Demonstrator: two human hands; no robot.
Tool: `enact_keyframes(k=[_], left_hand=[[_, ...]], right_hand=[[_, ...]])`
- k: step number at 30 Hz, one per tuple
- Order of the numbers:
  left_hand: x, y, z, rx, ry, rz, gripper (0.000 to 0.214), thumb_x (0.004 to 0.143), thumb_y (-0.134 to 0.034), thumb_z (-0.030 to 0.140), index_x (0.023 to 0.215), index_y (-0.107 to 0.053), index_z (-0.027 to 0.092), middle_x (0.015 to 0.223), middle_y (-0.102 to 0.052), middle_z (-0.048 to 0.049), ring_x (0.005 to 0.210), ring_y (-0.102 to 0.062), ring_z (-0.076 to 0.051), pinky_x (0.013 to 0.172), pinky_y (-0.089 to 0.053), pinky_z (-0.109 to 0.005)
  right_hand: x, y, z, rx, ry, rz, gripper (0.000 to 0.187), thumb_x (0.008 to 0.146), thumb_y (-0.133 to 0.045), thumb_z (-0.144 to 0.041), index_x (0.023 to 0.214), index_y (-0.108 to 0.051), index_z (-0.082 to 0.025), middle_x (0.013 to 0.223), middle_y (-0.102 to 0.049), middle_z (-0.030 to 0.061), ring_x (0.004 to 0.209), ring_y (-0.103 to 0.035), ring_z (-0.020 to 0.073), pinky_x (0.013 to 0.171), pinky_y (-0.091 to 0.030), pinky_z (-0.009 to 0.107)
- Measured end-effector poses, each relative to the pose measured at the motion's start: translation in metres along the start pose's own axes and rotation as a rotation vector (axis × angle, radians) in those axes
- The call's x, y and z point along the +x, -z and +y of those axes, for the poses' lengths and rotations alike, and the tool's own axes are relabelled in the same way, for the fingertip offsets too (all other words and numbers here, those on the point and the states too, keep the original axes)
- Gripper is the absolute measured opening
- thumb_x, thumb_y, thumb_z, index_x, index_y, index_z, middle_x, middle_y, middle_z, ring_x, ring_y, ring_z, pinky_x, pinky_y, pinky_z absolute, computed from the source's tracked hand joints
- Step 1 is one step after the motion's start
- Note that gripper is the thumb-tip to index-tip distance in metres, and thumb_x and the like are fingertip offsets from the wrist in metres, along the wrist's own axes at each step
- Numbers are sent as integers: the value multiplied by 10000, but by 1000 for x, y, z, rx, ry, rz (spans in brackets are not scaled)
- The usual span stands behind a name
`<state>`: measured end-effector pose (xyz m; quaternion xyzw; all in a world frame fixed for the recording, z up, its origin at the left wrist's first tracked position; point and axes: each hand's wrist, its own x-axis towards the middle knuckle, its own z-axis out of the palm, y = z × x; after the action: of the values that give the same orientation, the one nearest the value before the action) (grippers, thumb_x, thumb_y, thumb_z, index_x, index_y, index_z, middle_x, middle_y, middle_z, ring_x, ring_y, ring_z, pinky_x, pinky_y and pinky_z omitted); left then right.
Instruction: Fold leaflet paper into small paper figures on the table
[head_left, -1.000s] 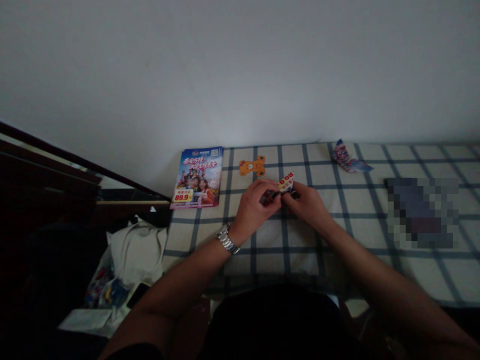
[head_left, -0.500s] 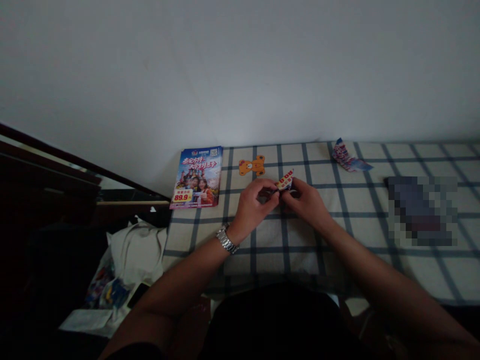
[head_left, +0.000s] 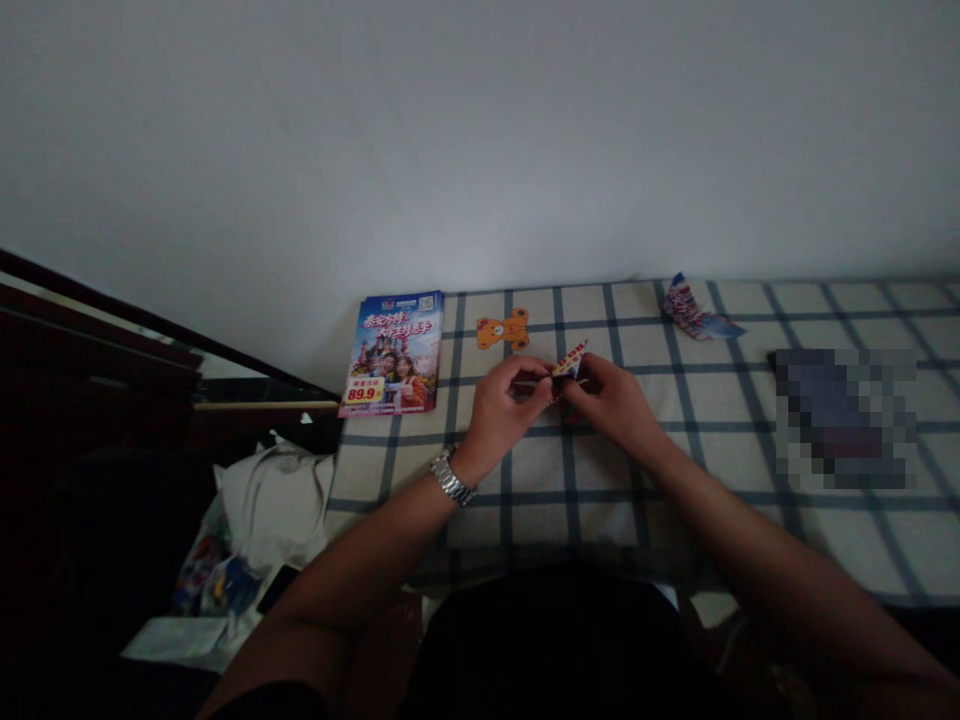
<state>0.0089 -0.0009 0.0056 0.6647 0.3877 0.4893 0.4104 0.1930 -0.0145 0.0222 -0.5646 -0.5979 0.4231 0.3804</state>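
Between my two hands is a small folded paper (head_left: 571,360) with red print on yellow and white, its pointed corner up to the right. My left hand (head_left: 510,400), a metal-band watch (head_left: 453,477) on its wrist, pinches the paper's left end. On the other side, the fingers and thumb of my right hand (head_left: 611,402) close on it. My fingers hide its lower part. Just beyond my left hand lies an orange teddy-bear cutout (head_left: 503,329). Farther left, a stack of printed flyers (head_left: 395,355) lies face up. A folded flyer (head_left: 699,312) stands creased near the wall.
A checked cloth (head_left: 600,470) covers the surface under my hands. A dark pixelated object (head_left: 840,415) lies at the right. Below the left edge are a white bag (head_left: 277,500) and a dark wooden rail (head_left: 172,335). A pale wall (head_left: 480,140) rises behind.
The paper between my fingers has tilted and looks narrower, its printed face turned more edge-on. Both hands stay in nearly the same place; the other things have not moved.
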Motion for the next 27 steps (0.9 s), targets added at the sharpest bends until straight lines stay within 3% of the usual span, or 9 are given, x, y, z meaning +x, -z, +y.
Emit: enact_keyframes(k=[11, 18, 21, 27], left_hand=[[1, 1, -2, -1, -10, 0, 130, 983, -702, 309, 1010, -674, 185, 1074, -749, -77, 941, -742, -161, 814, -635, -273], [2, 3, -8, -53, -17, -32, 218, 1000, -691, 389, 1077, -636, 193, 1168, -733, -102, 1076, -741, -189, 920, -628, -318], [2, 3, -8, -89, -15, -38, 232, 980, -722, 378, 1086, -636, 190, 1169, -726, -105, 1075, -738, -189, 937, -620, -322], [2, 2, -5, -160, 20, -25, 265, 940, -770, 362, 1104, -651, 189, 1158, -698, -92, 1066, -708, -180, 947, -600, -301]], right_hand=[[1, 0, 3, 45, -20, -20, 164, 901, -660, -354, 1016, -674, -239, 948, -764, 48, 736, -753, 214, 529, -640, 283], [2, 1, 5, 307, -41, -11, 440, 834, -798, -461, 1134, -561, -243, 1193, -717, 78, 835, -772, 217, 576, -664, 296], [2, 2, 5, 362, -37, -32, 495, 822, -819, -449, 1183, -556, -236, 1166, -708, 70, 824, -765, 206, 582, -664, 292], [3, 2, 7, 407, -49, -30, 467, 805, -843, -474, 1092, -555, -245, 1131, -699, 63, 804, -749, 204, 562, -653, 297]])
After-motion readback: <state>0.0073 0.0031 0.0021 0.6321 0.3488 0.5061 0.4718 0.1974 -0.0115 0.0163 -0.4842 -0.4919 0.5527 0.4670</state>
